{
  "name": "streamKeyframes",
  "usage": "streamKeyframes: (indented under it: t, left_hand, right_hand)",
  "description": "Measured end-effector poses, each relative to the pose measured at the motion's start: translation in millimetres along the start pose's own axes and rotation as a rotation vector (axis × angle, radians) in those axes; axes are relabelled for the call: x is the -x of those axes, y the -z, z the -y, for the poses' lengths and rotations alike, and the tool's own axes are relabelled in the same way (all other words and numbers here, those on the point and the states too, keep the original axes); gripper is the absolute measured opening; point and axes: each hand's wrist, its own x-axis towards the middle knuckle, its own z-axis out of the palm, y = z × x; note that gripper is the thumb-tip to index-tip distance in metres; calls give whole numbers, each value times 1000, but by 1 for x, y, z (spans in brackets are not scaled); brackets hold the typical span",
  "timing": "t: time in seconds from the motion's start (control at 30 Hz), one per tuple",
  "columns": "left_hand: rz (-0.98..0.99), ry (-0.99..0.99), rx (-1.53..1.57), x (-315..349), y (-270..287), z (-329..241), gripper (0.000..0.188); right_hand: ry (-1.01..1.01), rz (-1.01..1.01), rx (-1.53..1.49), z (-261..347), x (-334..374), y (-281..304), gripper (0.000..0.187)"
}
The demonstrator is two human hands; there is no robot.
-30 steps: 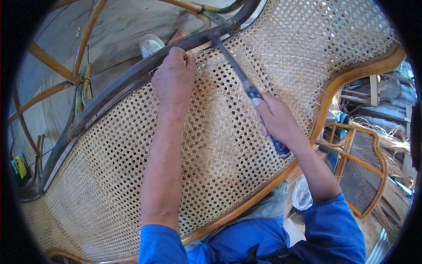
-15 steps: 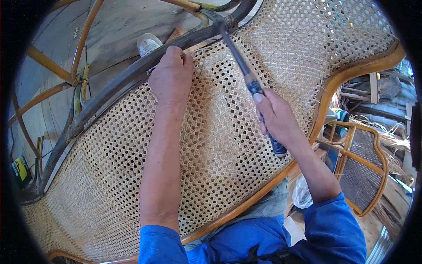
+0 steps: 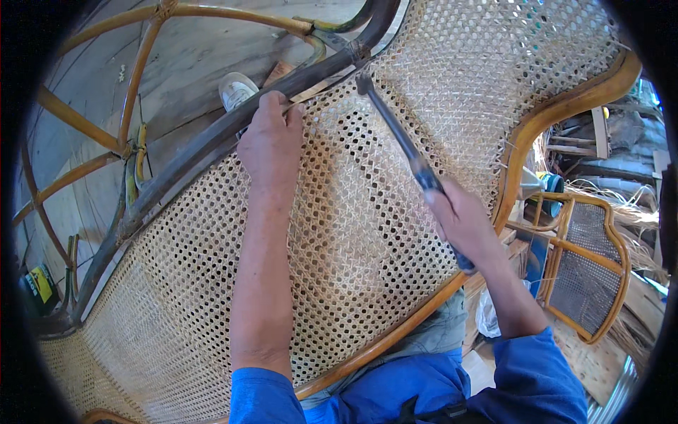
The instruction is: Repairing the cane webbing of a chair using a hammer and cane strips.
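Observation:
A large panel of woven cane webbing lies in front of me, edged by a dark curved rattan pole on its far side. My left hand is closed at that far edge, its fingers pinching a thin, flat cane strip. The strip runs rightward along the pole; its part under my fingers is hidden. My right hand grips the wrapped handle of a hammer. The small dark hammer head is over the webbing just below the pole, right of my left hand. Whether it touches the webbing I cannot tell.
A honey-coloured rattan rail borders the webbing on the near right. Bent rattan poles tied together rise at the far left. A smaller caned rattan piece stands at right, near loose cane strands and a clear plastic bag.
The hammer head has come down from above the dark pole to the webbing's edge, my right hand moving slightly right and nearer. My left hand keeps its place at the edge.

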Motion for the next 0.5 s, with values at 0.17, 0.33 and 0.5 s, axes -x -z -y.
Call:
streamKeyframes:
  t: [0.17, 0.33, 0.5]
  left_hand:
    - [-17, -134, 150, 2, 4, 2, 13]
    - [-9, -268, 163, 0, -5, -12, 11]
    - [142, -277, 45, -19, -28, -34, 14]
  right_hand:
    - [-5, -9, 217, -35, 65, 21, 31]
    - [-84, -35, 282, -73, 109, 30, 38]
    - [-225, 116, 163, -74, 108, 35, 33]
